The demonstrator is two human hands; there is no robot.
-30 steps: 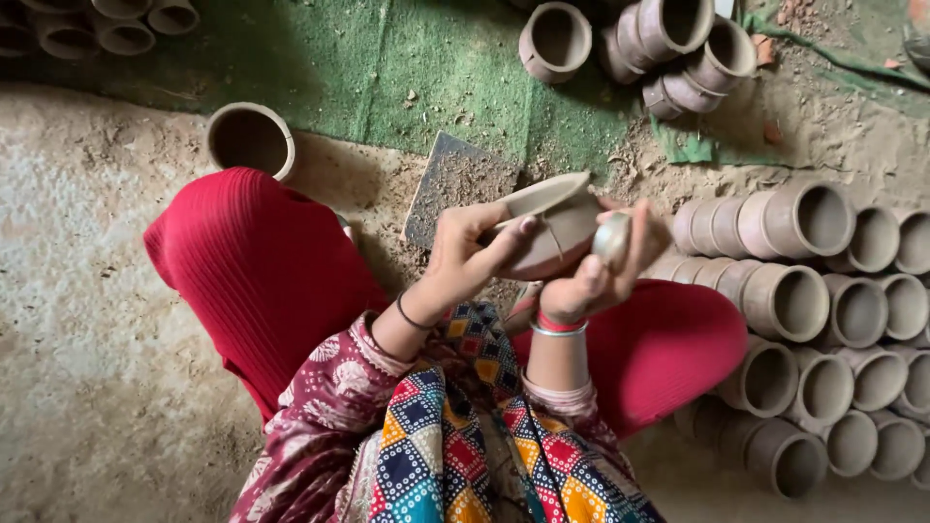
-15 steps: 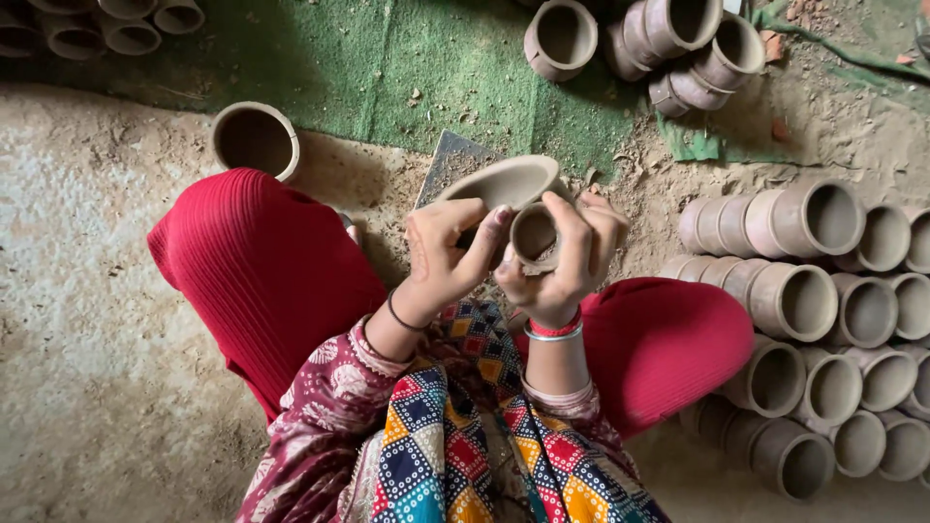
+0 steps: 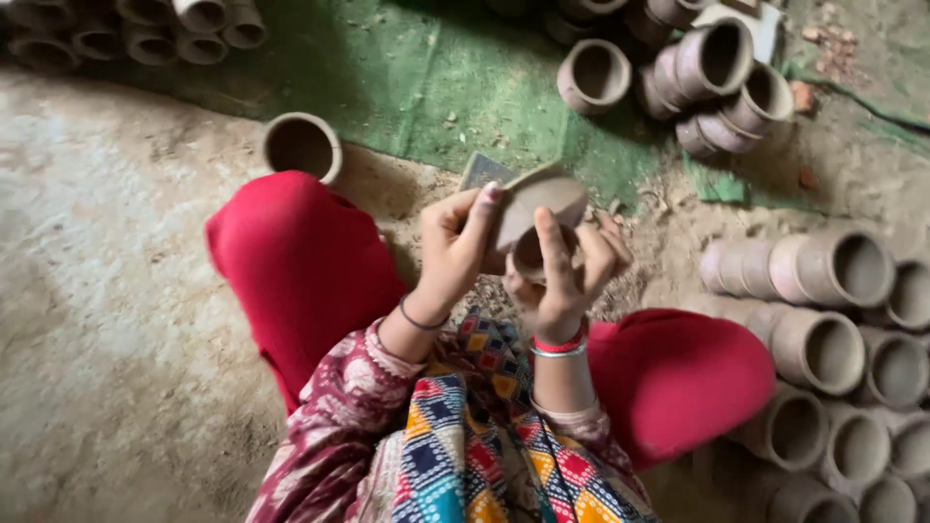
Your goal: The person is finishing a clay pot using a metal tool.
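Observation:
Both of my hands hold one small brown clay cup [image 3: 539,207] up in front of me, above my red-clad knees. My left hand [image 3: 457,242] grips its left side, thumb and fingers pressed on the rim. My right hand [image 3: 572,271] wraps its base from below and the right, fingers spread up over the wall. The cup is tilted, its mouth turned away from me and partly hidden by my fingers. A flat grey piece [image 3: 484,171] lies on the ground just behind it.
Stacked rows of clay cups [image 3: 823,329] lie on their sides at my right. More cups [image 3: 697,68] sit on the green mat [image 3: 446,87] ahead, others at the top left [image 3: 145,29]. One upright cup [image 3: 302,145] stands beside my left knee. Dusty ground lies to the left.
The cup has been turned in my hands from a sideways tilt with its mouth showing to a steeper tilt, and my right fingers have closed further over it. The view has shifted slightly.

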